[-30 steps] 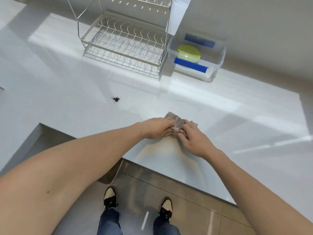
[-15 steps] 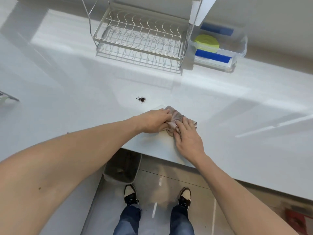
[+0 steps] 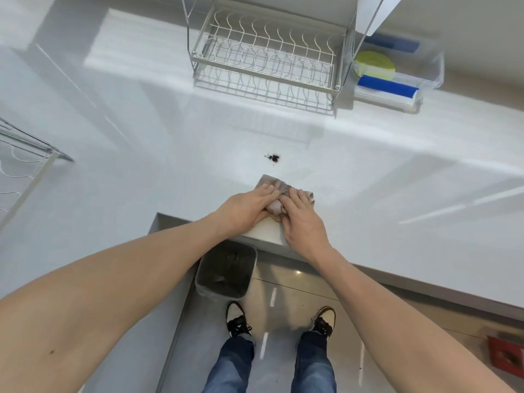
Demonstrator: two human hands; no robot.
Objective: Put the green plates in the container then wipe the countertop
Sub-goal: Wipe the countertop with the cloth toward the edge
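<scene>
Crumbs point(image 3: 274, 158) at 12 o'clock of cloth point(image 3: 272, 184); left hand point(image 3: 246, 205) and right hand point(image 3: 300, 219) press flat on it; a shove could scatter them across table point(image 3: 141, 171).

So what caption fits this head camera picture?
Both hands press a cloth near crumbs; green plates sit in the container.
</scene>
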